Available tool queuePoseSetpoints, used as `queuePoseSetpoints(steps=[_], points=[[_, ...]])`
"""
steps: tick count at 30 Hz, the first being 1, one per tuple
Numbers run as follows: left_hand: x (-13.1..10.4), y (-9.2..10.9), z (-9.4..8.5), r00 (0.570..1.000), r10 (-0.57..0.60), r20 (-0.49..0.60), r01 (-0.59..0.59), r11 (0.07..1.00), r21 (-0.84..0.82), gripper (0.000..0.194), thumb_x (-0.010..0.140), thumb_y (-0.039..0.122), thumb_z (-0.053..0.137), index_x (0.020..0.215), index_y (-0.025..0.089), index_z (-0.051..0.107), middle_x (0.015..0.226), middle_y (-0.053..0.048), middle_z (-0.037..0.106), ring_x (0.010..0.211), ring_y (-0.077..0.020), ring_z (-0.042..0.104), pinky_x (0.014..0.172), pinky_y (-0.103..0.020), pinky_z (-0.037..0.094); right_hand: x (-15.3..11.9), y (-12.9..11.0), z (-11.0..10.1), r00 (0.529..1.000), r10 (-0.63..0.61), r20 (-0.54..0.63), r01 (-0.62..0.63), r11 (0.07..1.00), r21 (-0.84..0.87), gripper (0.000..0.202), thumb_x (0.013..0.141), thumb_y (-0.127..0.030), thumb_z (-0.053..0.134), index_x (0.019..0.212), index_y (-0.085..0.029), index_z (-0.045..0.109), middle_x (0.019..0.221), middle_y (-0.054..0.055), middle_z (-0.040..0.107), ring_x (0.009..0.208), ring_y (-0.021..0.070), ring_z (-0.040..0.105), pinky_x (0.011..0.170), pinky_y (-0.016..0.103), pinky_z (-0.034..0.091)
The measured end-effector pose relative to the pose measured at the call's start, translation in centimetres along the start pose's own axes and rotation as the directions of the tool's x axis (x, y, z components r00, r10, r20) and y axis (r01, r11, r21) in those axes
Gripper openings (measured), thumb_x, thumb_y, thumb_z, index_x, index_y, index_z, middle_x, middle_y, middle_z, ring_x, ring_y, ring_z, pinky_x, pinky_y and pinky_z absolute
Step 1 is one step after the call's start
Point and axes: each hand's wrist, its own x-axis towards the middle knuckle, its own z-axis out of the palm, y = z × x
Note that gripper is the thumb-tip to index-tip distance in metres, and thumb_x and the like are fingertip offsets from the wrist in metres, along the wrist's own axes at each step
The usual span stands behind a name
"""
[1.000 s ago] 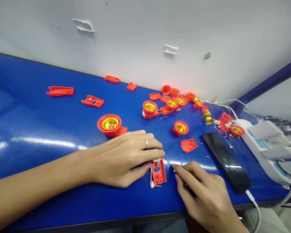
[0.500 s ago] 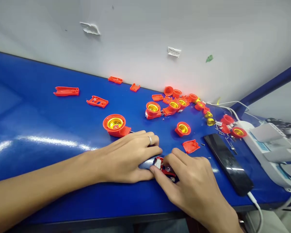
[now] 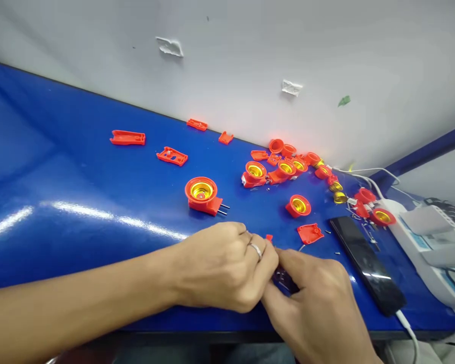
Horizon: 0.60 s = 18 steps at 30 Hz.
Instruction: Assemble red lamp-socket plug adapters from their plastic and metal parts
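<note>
My left hand (image 3: 227, 265), with a ring on one finger, is closed and meets my right hand (image 3: 307, 298) near the table's front edge. My right hand's thumb and fingers grip a small red part (image 3: 269, 237), mostly hidden, of which a red tip and a dark portion show. What my left fingers pinch is covered by the hand. Beyond my left hand a red lamp socket (image 3: 201, 191) with a gold threaded inside and two metal pins lies on the blue table (image 3: 98, 253). A red cover (image 3: 310, 233) lies just beyond my right hand.
Red shells (image 3: 128, 137) lie at the back left. Several red sockets (image 3: 256, 171) and loose gold threads cluster at the back right. A black phone (image 3: 366, 265) with a white cable and a white power strip (image 3: 426, 253) are on the right.
The view has shifted left, so table items appear further right. My left hand has moved in against my right hand and its fingers have closed, uncovering the socket's pins.
</note>
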Motion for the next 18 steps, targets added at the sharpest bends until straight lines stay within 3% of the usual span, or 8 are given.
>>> queuePoseSetpoints(steps=[4, 10, 14, 18], points=[[0.0, -0.1, 0.1, 1.0, 0.001, -0.027, -0.001, 1.0, -0.017, 0.029, 0.088, -0.002, 0.044, 0.079, 0.005, 0.07, 0.057, -0.007, 0.065, 0.047, -0.0175, 0.06, 0.043, -0.031, 0.051, 0.4, 0.1, 0.0, 0.999, 0.007, -0.04, -0.007, 1.0, 0.003, 0.024, 0.078, -0.016, 0.05, 0.054, -0.02, 0.049, 0.046, -0.005, 0.045, 0.039, 0.0076, 0.035, 0.043, 0.024, 0.029], [-0.2, -0.6, -0.1, 0.996, -0.02, -0.085, 0.014, 0.997, -0.076, 0.02, 0.091, 0.011, 0.055, 0.078, 0.009, 0.069, 0.065, -0.005, 0.068, 0.056, -0.0152, 0.063, 0.054, -0.028, 0.054, 0.5, 1.3, -1.1, 0.976, 0.136, 0.168, -0.177, 0.951, 0.254, 0.019, 0.083, -0.019, 0.058, 0.065, -0.019, 0.06, 0.051, -0.008, 0.047, 0.044, 0.0055, 0.037, 0.043, 0.019, 0.029], [-0.2, -1.0, 0.2, 0.991, -0.123, 0.049, 0.126, 0.991, -0.054, 0.022, 0.092, 0.026, 0.058, 0.075, 0.015, 0.065, 0.058, 0.0, 0.059, 0.053, -0.0159, 0.054, 0.051, -0.031, 0.044, 0.4, 2.2, -2.1, 0.967, 0.192, 0.169, -0.233, 0.934, 0.27, 0.018, 0.089, -0.026, 0.059, 0.075, -0.02, 0.068, 0.052, -0.007, 0.052, 0.044, 0.0064, 0.041, 0.04, 0.02, 0.028], [-0.3, -1.6, 0.7, 0.939, -0.23, 0.257, 0.235, 0.972, 0.012, 0.027, 0.089, 0.038, 0.06, 0.074, 0.016, 0.063, 0.065, -0.003, 0.06, 0.061, -0.0215, 0.056, 0.055, -0.035, 0.042, -0.1, 3.5, -4.6, 0.968, 0.241, 0.064, -0.249, 0.946, 0.207, 0.018, 0.088, -0.034, 0.066, 0.074, -0.023, 0.069, 0.052, -0.007, 0.056, 0.042, 0.0072, 0.048, 0.038, 0.018, 0.034]])
